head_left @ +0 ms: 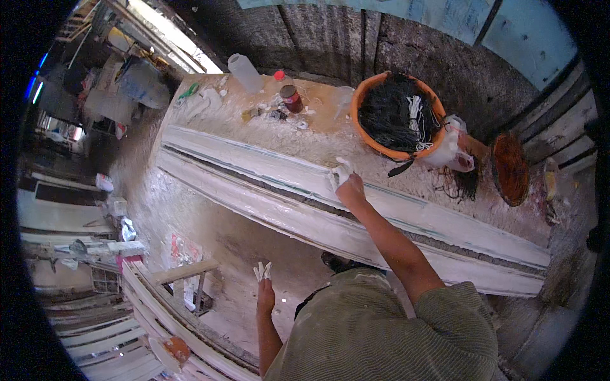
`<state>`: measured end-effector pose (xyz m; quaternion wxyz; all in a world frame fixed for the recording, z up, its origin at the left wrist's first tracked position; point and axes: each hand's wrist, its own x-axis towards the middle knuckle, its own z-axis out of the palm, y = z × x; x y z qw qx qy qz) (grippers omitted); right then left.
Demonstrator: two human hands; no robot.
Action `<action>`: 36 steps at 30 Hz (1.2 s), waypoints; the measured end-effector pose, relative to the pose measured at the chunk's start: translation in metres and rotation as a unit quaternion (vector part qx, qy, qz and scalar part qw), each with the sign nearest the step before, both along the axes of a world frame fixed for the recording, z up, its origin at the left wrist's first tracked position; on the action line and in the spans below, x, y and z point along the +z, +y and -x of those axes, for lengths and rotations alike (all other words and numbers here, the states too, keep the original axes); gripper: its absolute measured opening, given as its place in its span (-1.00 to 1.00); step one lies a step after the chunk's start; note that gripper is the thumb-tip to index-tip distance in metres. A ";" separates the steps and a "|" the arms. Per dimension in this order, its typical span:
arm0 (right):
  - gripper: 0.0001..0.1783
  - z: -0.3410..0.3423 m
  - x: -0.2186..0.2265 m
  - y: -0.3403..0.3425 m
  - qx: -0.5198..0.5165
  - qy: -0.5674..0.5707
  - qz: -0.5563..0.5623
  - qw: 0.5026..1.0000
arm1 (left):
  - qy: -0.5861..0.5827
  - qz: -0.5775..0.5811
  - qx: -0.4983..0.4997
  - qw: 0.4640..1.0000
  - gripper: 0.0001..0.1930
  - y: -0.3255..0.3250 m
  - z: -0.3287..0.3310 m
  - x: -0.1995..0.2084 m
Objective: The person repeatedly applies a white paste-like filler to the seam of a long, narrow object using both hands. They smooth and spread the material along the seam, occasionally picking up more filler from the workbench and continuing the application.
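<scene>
Two long pale strips run across the worktop, a far strip (267, 159) and a near strip (267, 207), with a dark, gritty gap between them. My right hand (349, 188) reaches over to the far strip, near its middle. Its fingers are bent together and have white coverings or coating; anything pinched in them is too small to make out. Lower and to the left, my left hand (265, 289) is held away from the strips. Its white-tipped fingers stretch upward and apart, with nothing in them.
An orange tub (365, 136) of black strands and white cord stands behind the strips, beside a plastic bag (456, 147). Further left are a dark bottle (291, 100) and a translucent bottle (244, 73). A rusty round basket (510, 169) sits right; slatted timber (171, 317) lies lower left.
</scene>
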<state>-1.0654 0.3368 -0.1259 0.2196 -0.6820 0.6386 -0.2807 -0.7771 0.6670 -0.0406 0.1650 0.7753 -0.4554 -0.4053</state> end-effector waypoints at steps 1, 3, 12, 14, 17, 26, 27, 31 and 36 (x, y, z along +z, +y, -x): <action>-0.56 0.002 0.004 0.003 0.026 -0.009 0.016 0.999 | 0.008 -0.001 0.015 1.000 -0.48 0.007 -0.002 -0.003; -0.61 0.010 0.019 0.017 0.074 0.007 0.018 0.997 | 0.008 -0.011 0.021 1.000 -0.49 0.022 -0.009 -0.012; -0.69 0.050 0.075 0.081 0.165 0.006 0.039 0.986 | -0.002 -0.128 0.134 0.983 -0.45 0.096 -0.021 -0.063; -0.69 0.055 0.071 0.079 0.112 0.079 0.126 0.982 | 0.007 -0.105 0.151 0.983 -0.45 0.100 -0.027 -0.070; -0.70 0.057 0.053 0.062 0.074 0.113 0.183 0.974 | 0.025 -0.080 0.162 0.983 -0.44 0.102 -0.035 -0.069; -0.68 0.016 -0.013 0.000 -0.015 0.140 0.093 0.986 | -0.030 -0.019 0.125 0.992 -0.46 0.086 -0.049 -0.073; -0.70 0.012 -0.014 -0.003 -0.037 0.133 0.138 0.981 | -0.020 -0.021 0.120 0.992 -0.47 0.085 -0.048 -0.075; -0.65 -0.002 -0.004 -0.011 -0.036 0.144 0.050 0.988 | 0.019 -0.030 0.095 0.995 -0.49 0.084 -0.040 -0.075; -0.72 0.001 0.002 -0.005 0.018 0.080 0.188 0.979 | -0.002 -0.048 0.059 0.997 -0.50 0.096 -0.040 -0.086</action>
